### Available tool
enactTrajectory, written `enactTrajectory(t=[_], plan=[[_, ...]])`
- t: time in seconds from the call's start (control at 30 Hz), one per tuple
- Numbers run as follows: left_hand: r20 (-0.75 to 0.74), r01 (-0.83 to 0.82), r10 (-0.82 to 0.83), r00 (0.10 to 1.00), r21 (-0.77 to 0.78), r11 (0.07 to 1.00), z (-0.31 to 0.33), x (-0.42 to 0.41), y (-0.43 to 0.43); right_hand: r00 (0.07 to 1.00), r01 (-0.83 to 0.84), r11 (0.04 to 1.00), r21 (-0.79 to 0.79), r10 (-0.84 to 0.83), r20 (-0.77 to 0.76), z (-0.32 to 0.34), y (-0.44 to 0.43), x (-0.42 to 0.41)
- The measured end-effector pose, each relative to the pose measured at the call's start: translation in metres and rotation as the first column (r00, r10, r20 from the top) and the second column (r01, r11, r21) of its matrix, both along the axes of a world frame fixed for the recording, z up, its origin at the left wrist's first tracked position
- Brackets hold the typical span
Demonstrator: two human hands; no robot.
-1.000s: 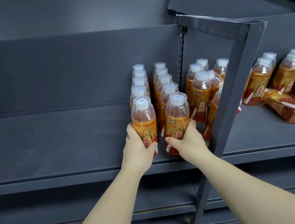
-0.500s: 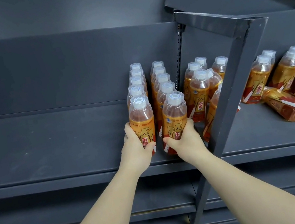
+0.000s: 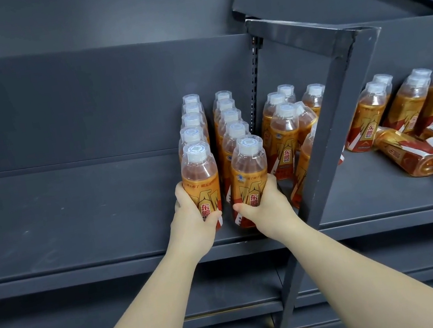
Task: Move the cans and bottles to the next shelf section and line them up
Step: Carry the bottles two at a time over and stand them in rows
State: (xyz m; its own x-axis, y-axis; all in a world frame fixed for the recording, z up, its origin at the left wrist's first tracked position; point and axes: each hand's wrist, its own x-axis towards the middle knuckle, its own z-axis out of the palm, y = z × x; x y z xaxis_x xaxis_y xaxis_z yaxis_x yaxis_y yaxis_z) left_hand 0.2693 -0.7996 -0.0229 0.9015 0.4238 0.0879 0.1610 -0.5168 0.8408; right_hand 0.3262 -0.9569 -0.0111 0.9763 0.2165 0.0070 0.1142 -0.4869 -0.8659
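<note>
On the left section of the dark shelf (image 3: 75,216), just left of the slanted post (image 3: 328,139), two rows of orange bottles stand upright, five deep, running from the back panel toward the front edge. The left hand (image 3: 190,222) is wrapped round the left front bottle (image 3: 200,178), thumb across the label. The right hand (image 3: 267,207) grips the right front bottle (image 3: 250,178) the same way. Both held bottles are upright near the front edge with a narrow gap between them; the hands partly hide their bases. Beyond the post, the right section holds loosely grouped standing bottles (image 3: 285,135) and, farther right, fallen bottles (image 3: 409,157) lying on their sides.
</note>
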Motion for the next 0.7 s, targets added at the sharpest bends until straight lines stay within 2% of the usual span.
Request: enactTrajectory(t=[0.7], plan=[[-0.069,-0.006,0.006,0.998,-0.002,1.000,0.005,-0.019,0.003,0.994,0.074,0.997,-0.005,-0.074,-0.077,0.004,-0.005,-0.025]])
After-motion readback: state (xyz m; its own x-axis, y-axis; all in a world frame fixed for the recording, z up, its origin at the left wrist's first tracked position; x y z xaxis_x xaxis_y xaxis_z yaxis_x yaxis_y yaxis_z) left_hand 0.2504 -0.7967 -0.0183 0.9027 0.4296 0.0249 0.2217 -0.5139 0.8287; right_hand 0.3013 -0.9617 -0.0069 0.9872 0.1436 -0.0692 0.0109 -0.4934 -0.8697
